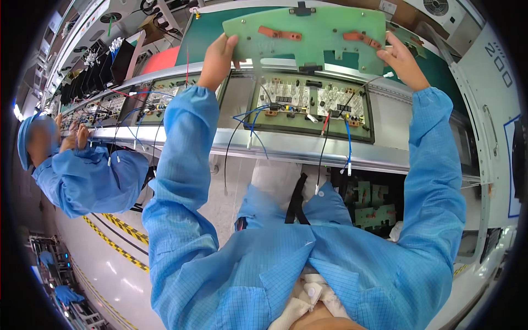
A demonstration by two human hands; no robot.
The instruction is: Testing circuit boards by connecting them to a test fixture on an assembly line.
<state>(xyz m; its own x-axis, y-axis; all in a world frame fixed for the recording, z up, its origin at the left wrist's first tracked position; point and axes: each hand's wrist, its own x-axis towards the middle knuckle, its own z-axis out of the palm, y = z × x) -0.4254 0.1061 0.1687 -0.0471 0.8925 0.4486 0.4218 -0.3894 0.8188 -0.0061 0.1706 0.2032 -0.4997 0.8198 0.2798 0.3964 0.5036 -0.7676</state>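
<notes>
Both my hands hold up a flat pale green fixture plate (319, 38) with cut-outs, two reddish-brown latches and black clips at its upper and lower edges. My left hand (217, 58) grips the plate's left end, thumb at its edge. At the right end, my right hand (406, 61) pinches it between thumb and fingers. Below the plate sits a dark-framed carrier (367, 136) on the metal line. Two circuit boards lie in it, a left board (286, 99) and a right board (338, 104), with clear parts, small displays and blue, black and red wires.
Loose wires hang over the front metal rail (297, 149). To the left, a co-worker (91, 170) in blue works at more boards (110, 107). Several green plates (374, 217) lie in a dark bin under the line. A white cabinet (498, 121) stands on the right.
</notes>
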